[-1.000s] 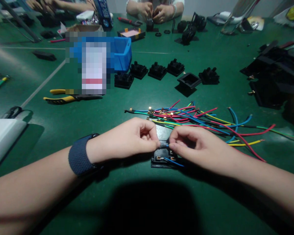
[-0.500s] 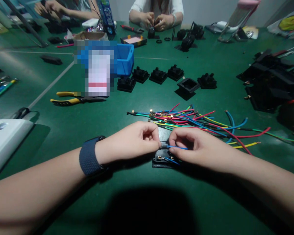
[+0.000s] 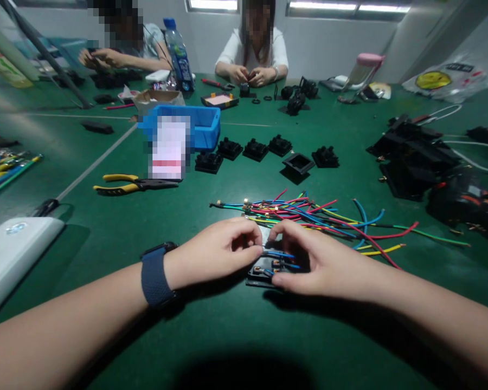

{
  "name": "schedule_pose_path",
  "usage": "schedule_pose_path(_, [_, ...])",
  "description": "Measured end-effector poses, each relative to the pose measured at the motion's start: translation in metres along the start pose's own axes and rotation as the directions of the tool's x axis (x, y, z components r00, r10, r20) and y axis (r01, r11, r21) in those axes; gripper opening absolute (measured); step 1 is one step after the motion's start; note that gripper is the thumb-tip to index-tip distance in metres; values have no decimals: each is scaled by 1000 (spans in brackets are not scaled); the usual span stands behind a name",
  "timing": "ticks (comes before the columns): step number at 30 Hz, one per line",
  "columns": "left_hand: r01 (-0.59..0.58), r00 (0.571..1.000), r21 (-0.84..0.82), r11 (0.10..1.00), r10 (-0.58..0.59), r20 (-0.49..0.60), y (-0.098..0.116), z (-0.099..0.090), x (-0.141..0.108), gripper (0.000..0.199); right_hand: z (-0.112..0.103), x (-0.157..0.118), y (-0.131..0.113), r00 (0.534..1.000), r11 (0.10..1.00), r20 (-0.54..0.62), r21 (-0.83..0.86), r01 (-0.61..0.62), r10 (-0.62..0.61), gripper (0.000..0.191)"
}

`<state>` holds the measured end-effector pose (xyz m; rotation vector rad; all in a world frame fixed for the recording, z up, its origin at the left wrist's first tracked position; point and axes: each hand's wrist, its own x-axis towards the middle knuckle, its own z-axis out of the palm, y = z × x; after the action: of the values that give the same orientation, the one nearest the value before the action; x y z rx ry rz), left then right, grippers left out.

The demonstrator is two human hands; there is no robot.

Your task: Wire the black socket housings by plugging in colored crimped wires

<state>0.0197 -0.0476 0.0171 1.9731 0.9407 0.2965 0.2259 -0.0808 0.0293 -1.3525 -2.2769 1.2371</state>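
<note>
A black socket part (image 3: 255, 280) with brass contacts and short blue wires lies on the green table in front of me. My left hand (image 3: 238, 244), a dark blue band on its wrist, pinches at the end of a blue wire (image 3: 277, 253) over the part's far side; its fingertips partly hide what they hold. Around the part's right side curves my right hand (image 3: 299, 257), thumb at the near edge by another blue wire, index finger raised at the far edge, with a gap between them. Just beyond both hands lies a bundle of coloured wires (image 3: 309, 208) with brass terminals.
Yellow-handled pliers (image 3: 136, 185) and a blue bin (image 3: 207, 127) lie to the left beyond my hands. Several black socket parts (image 3: 255, 149) stand beyond the wires. A white power bank (image 3: 22, 238) is at left, black housings (image 3: 410, 154) at right. Two people work across the table.
The view has tilted up, showing more of the far side. My right thumb and index finger have spread apart from their pinch on the blue wire. My left hand still pinches.
</note>
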Motion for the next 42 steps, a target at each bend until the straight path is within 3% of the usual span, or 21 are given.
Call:
schedule_pose_path(3, [-48, 999, 66, 997, 50, -22, 0, -1, -1, 14, 1, -6, -3, 999, 987, -9, -159, 35, -37, 52])
schedule_pose_path(6, [-52, 998, 66, 996, 54, -30, 0, -1, -1, 16, 5, -7, -3, 998, 943, -55, -333, 22, -43, 39])
schedule_pose_path(9, [-19, 995, 52, 998, 24, -101, -2, -1, 0, 16, 9, -4, 2, 992, 929, -107, -369, 29, -73, 40])
schedule_pose_path(12, [27, 989, -76, 997, -38, -146, -3, 1, 0, 20, 12, -1, 9, 975, 914, -190, -404, 27, -113, 50])
schedule_pose_path(16, [83, 987, -285, 955, -118, -106, -4, 1, 1, 37, 16, 0, 17, 952, 879, -240, -475, 55, -189, 52])
schedule_pose_path(21, [153, 987, -380, 912, -161, 11, -1, -2, 4, 35, 18, 1, 21, 934, 849, -239, -516, 111, -267, 51])
schedule_pose_path(31, [192, 975, -374, 908, -220, -34, -2, -2, 3, 37, 17, 4, 24, 926, 820, -236, -560, 120, -296, 52])
schedule_pose_path(37, [170, 983, -419, 892, -184, 7, -3, -3, 4, 35, 16, 5, 25, 919, 838, -267, -534, 110, -291, 50])
schedule_pose_path(42, [141, 990, -418, 898, -131, 54, -4, -4, 3, 51, 15, 6, 26, 917, 851, -277, -514, 110, -286, 50])
